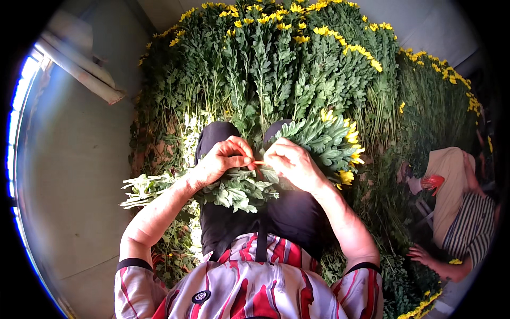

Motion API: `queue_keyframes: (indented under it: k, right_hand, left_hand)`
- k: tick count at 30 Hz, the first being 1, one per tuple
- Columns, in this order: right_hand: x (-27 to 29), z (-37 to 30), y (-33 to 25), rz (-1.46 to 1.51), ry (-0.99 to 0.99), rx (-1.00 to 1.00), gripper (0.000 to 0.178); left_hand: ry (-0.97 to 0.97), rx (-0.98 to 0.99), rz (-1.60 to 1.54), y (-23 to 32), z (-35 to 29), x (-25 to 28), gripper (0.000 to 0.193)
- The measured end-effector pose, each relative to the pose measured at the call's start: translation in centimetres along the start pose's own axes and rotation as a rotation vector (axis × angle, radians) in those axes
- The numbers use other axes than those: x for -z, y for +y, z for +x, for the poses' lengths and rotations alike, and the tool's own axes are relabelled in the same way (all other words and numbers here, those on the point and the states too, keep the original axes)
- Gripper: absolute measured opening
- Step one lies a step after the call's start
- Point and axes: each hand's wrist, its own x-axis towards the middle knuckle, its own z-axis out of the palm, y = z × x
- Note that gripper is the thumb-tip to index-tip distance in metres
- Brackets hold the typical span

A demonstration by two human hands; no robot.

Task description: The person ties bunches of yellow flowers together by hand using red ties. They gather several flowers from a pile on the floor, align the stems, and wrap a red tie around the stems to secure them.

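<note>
Across my lap lies a bunch of yellow chrysanthemums (pixel 326 146), its blooms to the right and its cut stems to the left. Above the middle of the bunch, a thin orange-red band (pixel 259 162) runs between my two hands. My left hand (pixel 229 158) pinches one end of it between thumb and fingers. My right hand (pixel 289 164) is closed with curled fingers at the other end, over the leaves. Whether the band passes all the way round the stems is hidden by the leaves and hands.
A large heap of long-stemmed yellow chrysanthemums (pixel 265 69) lies in front of me, with more flowers (pixel 430 101) to the right. A co-worker in a striped shirt (pixel 470 223) sits at the right, with red strands near one hand. A grey wall (pixel 87 175) stands at the left.
</note>
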Motion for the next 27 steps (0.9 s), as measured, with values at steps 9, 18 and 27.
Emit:
queue_keyframes:
  k: [9,18,27]
  right_hand:
    - [-0.9,0.1,-1.0,-0.235,0.006,0.075,0.014]
    - [-2.2,0.0,-1.0,-0.394,0.107,0.022,0.015]
    - [-1.8,0.6,-0.4,-0.135,0.257,0.089,0.022]
  left_hand:
    - [-0.141,0.17,-0.042,0.2,0.2,1.7,0.01]
    - [0.169,-0.27,0.723,0.9,0.7,-1.9,0.016]
    - [0.336,-0.599,1.257,-0.8,1.1,-2.4,0.026]
